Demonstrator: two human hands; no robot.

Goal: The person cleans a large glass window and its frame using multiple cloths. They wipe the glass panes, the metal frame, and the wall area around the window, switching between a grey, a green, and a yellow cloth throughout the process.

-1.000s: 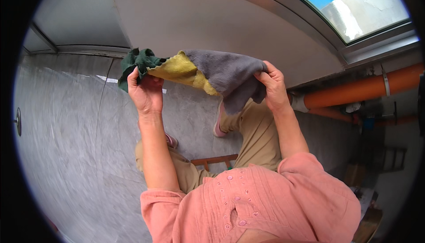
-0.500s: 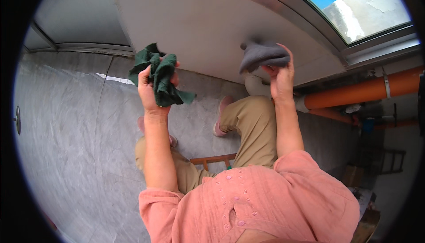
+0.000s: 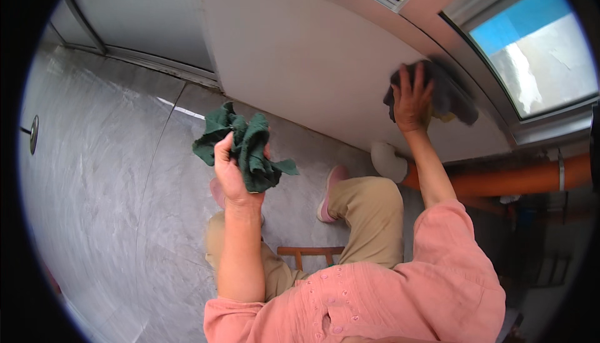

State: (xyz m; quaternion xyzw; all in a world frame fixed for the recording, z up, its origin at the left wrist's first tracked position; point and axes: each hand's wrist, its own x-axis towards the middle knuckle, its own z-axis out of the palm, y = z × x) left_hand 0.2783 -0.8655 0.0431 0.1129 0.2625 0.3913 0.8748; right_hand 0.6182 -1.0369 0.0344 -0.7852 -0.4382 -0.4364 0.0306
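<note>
So, nearest first: you're wearing one pink button-front shirt (image 3: 375, 308) and one pair of khaki trousers (image 3: 372, 221), and a brown wooden frame (image 3: 310, 251) is showing between your legs. Two pink shoes (image 3: 331, 196) are poking out past your knees, the left one mostly hiding behind your forearm.

You've got two hands going and two main cloths. Your left hand (image 3: 231, 177) is clutching one dark green cloth (image 3: 253, 149), all bunched up, above the floor with its loose ends sticking out. Your right hand (image 3: 412, 105) is reaching further out, fingers spreading flat over one dark grey cloth (image 3: 453, 93) rather than clenching it. That cloth is sitting in front of the spot where the wall meets the window frame, kinda blurry, so I can't tell how hard you're pressing. A bit of yellow fabric (image 3: 447, 117) is peeking out below it.

The grey floor (image 3: 112, 174) is looking streaky, with one thin dark seam running across it. One pale pipe elbow (image 3: 389, 160) is joining a fat orange pipe (image 3: 506, 185) low on the right. Beyond that, a plain off-white wall (image 3: 294, 49) is running up to the metal window frame (image 3: 462, 68), and one ribbed panel (image 3: 150, 18) is standing at far left.
</note>
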